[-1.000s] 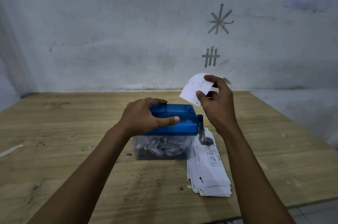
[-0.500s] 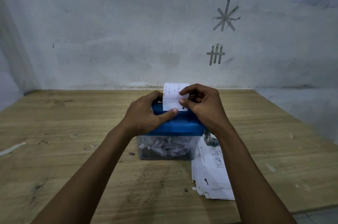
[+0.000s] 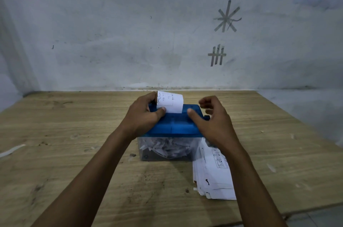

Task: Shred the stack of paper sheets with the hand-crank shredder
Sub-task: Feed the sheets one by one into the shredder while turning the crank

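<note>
Remaining stack (image 3: 213,174) lies just beside the shredder (image 3: 174,126), at its 4 o'clock. Your right hand (image 3: 211,121) has released the sheet (image 3: 171,102) and hovers loosely curled, empty, at 3 o'clock. Your left hand (image 3: 144,117) now pinches the sheet upright in the slot. Cranking is likely next.

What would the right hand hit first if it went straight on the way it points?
Probably the blue shredder top, at its right end by the crank; the right hand points forward-left, just over it. Depth is unclear, so it might pass above toward the wall.
</note>
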Action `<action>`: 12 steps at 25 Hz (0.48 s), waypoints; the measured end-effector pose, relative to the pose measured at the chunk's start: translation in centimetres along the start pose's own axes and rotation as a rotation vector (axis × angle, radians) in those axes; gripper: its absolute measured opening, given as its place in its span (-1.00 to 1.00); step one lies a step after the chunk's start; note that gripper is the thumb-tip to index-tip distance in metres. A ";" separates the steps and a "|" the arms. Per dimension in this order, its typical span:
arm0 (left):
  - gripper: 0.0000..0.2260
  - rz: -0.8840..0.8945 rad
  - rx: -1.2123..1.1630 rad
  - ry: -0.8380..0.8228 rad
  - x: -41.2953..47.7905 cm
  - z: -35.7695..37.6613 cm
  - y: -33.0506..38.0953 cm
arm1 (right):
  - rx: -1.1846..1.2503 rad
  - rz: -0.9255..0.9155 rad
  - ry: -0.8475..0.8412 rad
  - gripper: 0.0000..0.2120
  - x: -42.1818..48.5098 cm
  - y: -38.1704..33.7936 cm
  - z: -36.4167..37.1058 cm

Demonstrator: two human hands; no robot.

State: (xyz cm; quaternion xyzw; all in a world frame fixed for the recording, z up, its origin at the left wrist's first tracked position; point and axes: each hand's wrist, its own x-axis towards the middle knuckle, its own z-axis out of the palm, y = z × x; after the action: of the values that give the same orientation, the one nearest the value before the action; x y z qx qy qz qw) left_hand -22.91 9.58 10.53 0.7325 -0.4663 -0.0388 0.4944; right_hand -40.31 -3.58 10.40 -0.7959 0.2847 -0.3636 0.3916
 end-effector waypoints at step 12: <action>-0.56 -0.083 0.025 -0.004 -0.2 0.1 0.7 | -0.183 0.066 0.070 -0.57 -3.3 0.5 0.0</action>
State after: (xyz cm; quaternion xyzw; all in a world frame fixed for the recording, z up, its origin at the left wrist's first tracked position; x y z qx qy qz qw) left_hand -23.52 9.63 10.95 0.7571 -0.4369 -0.0548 0.4825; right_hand -42.30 -1.42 8.85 -0.8053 0.3563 -0.3505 0.3190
